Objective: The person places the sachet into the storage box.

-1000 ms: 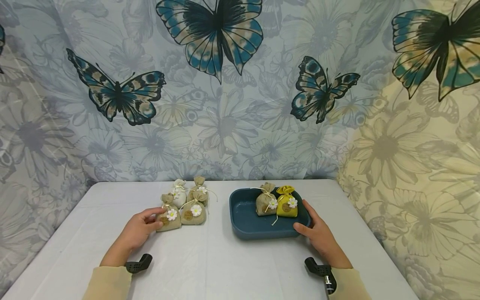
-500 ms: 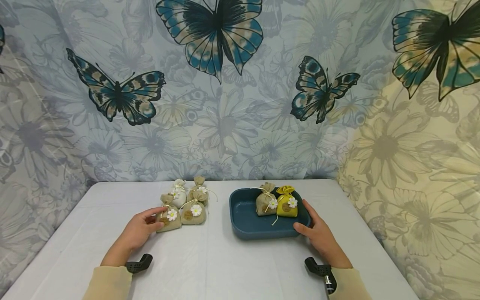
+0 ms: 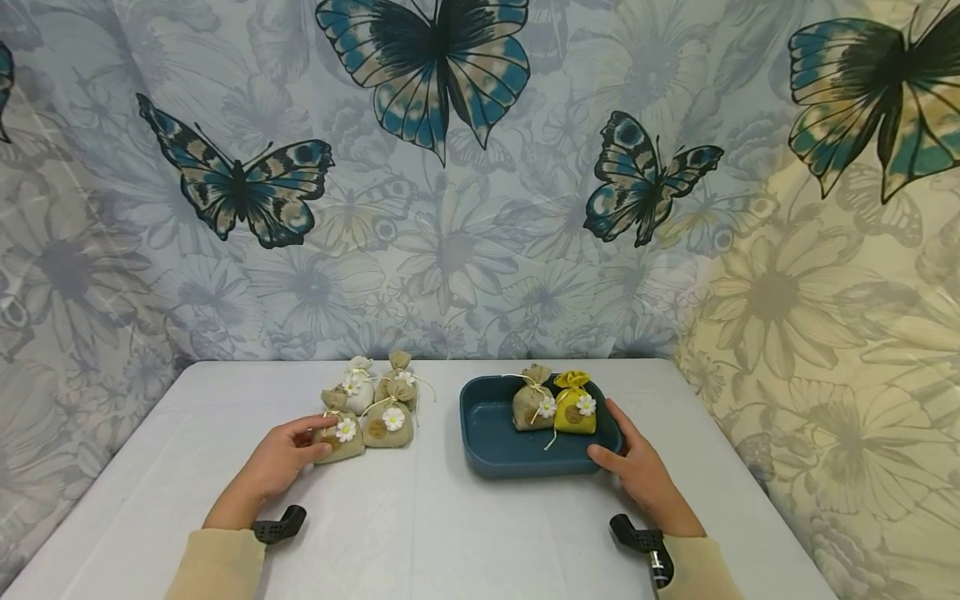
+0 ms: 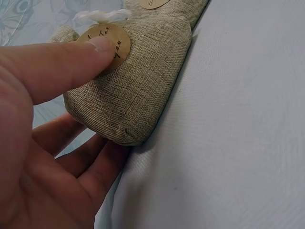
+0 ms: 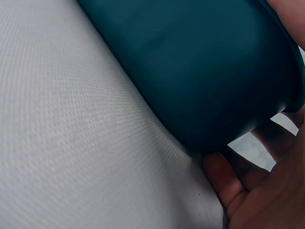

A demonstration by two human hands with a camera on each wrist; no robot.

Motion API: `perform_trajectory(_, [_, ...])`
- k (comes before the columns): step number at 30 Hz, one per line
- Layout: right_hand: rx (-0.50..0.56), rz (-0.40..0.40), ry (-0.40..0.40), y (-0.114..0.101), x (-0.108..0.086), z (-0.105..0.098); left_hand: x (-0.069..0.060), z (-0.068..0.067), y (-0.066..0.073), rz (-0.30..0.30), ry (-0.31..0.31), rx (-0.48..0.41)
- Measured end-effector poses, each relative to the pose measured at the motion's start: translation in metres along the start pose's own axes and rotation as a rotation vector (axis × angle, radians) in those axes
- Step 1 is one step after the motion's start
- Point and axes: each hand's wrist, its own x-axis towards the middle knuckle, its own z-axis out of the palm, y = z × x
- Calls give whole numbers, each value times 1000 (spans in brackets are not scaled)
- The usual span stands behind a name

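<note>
Left hand [image 3: 277,462]: left forearm [image 3: 217,568] angled forward and inward, left thumb [image 4: 62,69] extended above the left fingers [image 4: 102,167] in a pinch. Right hand [image 3: 639,471]: right forearm [image 3: 699,568] likewise angled, right thumb [image 3: 609,458] and right fingers [image 5: 221,179] parted in a grip. Both forearms cream-sleeved, hands well apart and nearly level.

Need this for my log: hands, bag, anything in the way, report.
Left hand pinches nearest burlap bag. Right hand grips right end of blue tray. Held bag outside tray. Neighbouring burlap bag close on its right, possibly in the way.

The tray [image 3: 489,425] is blue, one sachet [image 3: 574,423] yellow
</note>
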Motion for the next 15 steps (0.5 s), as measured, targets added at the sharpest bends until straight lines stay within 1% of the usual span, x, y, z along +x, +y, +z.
perform_trajectory(5, [3,1,2,0,0,0,0,1,2,-5,29,22])
perform_trajectory(10, [4,-2,2,-1,0,1,0,2,5,-20,54,68])
perform_trajectory(15, [6,-5,-2,-1,0,0,-2,1,8,-28,70,60])
